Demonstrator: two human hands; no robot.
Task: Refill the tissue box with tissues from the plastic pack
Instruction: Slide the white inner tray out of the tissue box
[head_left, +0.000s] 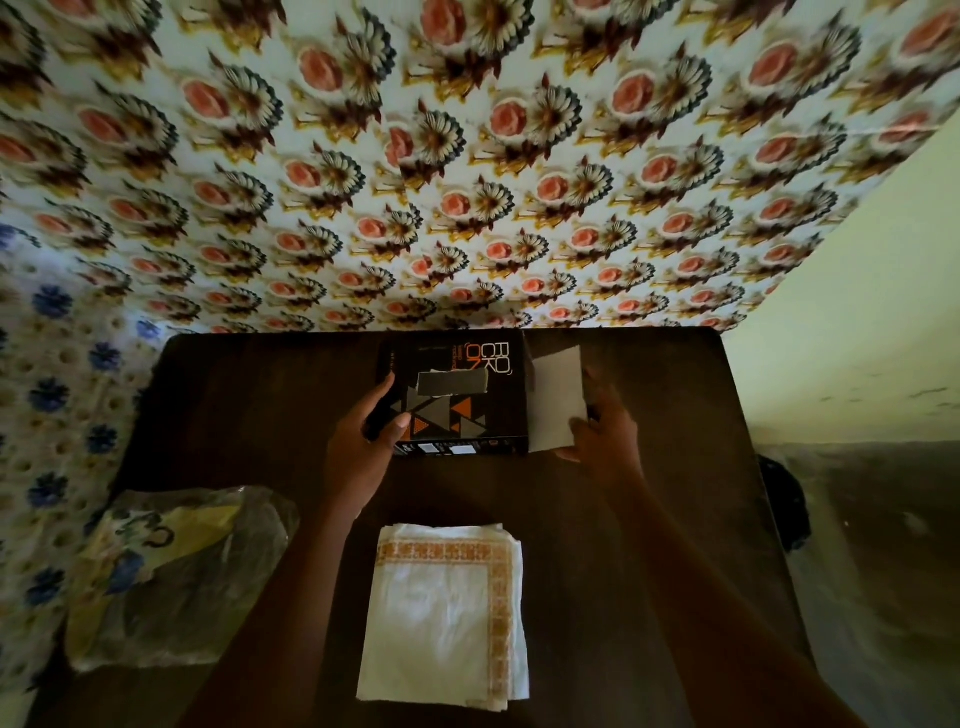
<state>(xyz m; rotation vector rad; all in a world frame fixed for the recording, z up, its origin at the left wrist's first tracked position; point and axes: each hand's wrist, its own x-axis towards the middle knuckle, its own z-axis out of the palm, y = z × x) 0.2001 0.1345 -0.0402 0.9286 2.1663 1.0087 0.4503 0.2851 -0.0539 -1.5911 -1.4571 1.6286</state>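
Item 1: tissue box, inside not visible through the dim top slot; small print on its near face too small to read.
Item 2: my left hand, its fingers covering the box's left end.
Item 3: white end flap, lower corner hidden under my right hand.
Item 4: plastic pack, contents indistinct behind glare and crumpling.
Item 5: surface, near edge cut off by the frame.

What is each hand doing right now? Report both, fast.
Left hand: closed on the left end of the black cardboard tissue box.
Right hand: holding the box's open white end flap.
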